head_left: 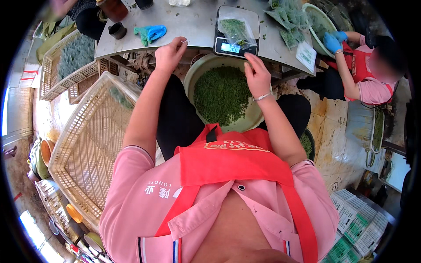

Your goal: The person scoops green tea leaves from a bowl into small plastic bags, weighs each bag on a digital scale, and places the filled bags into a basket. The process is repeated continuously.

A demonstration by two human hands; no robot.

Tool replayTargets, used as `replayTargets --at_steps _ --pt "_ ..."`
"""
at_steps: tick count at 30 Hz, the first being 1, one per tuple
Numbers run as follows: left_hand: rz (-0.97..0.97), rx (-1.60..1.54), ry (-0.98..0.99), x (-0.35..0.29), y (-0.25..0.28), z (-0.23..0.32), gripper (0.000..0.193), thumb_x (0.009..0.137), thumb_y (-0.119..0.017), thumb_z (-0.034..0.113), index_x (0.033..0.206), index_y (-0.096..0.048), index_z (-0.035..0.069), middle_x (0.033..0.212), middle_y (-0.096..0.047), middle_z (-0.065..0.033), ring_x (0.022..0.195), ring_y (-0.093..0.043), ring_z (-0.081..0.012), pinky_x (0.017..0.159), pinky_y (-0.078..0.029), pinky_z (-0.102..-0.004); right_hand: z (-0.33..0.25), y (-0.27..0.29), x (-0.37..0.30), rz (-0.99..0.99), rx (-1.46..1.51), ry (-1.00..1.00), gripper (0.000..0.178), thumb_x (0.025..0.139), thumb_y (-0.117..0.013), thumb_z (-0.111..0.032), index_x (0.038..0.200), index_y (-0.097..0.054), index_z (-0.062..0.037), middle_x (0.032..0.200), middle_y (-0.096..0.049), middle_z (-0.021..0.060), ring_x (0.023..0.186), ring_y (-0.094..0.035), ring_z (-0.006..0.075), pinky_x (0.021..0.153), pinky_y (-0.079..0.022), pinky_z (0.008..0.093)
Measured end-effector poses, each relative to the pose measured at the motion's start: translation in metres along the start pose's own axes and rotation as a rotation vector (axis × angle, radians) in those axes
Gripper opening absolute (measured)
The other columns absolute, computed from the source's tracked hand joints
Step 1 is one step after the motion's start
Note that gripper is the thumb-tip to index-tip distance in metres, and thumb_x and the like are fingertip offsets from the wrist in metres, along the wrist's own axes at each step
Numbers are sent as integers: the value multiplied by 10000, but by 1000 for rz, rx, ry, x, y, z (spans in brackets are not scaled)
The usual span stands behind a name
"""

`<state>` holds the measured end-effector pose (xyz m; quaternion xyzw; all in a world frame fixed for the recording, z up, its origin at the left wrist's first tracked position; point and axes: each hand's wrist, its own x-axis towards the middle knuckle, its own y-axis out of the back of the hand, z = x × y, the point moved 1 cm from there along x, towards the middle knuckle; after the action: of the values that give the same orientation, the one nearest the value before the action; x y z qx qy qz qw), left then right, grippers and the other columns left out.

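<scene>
At the table's front edge my left hand (170,53) is closed, thumb and fingertips pinched on a small whitish thing too small to name. My right hand (257,77) hangs just below the front right corner of a digital scale (218,31). Its fingers are loosely bent and apart, with nothing visible between them. On the scale lies a clear plastic bag (237,31) partly filled with small green grains, its lower right corner near my right fingertips. Between my knees stands a wide pale basin (191,79) holding a heap of green grains (221,94) like green peppercorns.
A crumpled blue glove (150,34) and a dark mug (117,30) sit on the metal table (193,24). Several filled bags (287,19) lie at right. A co-worker's blue-gloved hands (333,41) reach into another basin (310,9). Plastic crates (59,168) stand to my left.
</scene>
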<state>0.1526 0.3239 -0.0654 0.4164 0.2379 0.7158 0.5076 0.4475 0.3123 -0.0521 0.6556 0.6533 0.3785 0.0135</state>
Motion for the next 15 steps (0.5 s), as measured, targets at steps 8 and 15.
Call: replayTargets --at_steps 8,15 --pt "164 5 -207 -18 -28 37 264 755 -710 275 957 -619 132 851 -679 -58 793 -650 -232 693 -502 -350 -6 -26 85 -217 -561 224 163 849 -578 -201 1005 -623 -187 1289 -523 24 798 -644 259 656 -522 376" --pt "-140 263 165 -11 -36 24 567 714 -714 320 1188 -481 115 785 -658 -82 704 -642 -304 586 -493 -413 -108 -65 85 -702 -578 355 131 757 -591 -118 848 -676 -78 963 -606 90 832 -658 269 674 -529 385"
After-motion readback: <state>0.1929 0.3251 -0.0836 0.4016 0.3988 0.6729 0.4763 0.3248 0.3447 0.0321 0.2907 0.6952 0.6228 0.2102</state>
